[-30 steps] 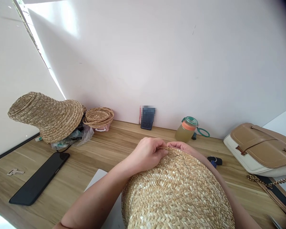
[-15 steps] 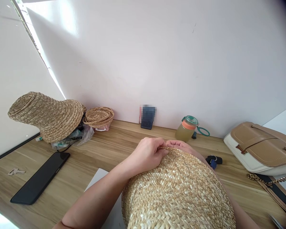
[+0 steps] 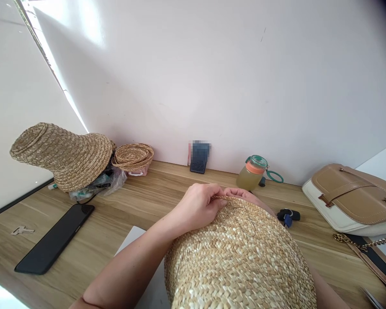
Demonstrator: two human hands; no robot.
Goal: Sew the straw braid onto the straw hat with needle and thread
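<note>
A woven straw hat [image 3: 244, 262] fills the lower middle of the view, its far edge raised off the table. My left hand [image 3: 203, 205] pinches that edge between thumb and fingers. Just to the right, my right hand [image 3: 242, 195] is at the same edge, its fingers curled and mostly behind the straw; the right forearm is largely covered by the hat. A thin dark thread [image 3: 251, 223] loops loosely over the straw near the fingers. Whether a needle is in either hand is hidden.
At the left are another straw hat [image 3: 64, 156], a coiled straw braid [image 3: 133, 156], a black phone [image 3: 54, 240] and a key [image 3: 22, 231]. A lidded jar [image 3: 251, 174], car keys [image 3: 288, 216] and a tan-and-white handbag [image 3: 357, 197] stand at the right. White paper [image 3: 131, 238] lies under my left arm.
Almost nothing differs. Both hands keep their place at the hat's edge, and the thread loop on the straw has shifted very slightly.
</note>
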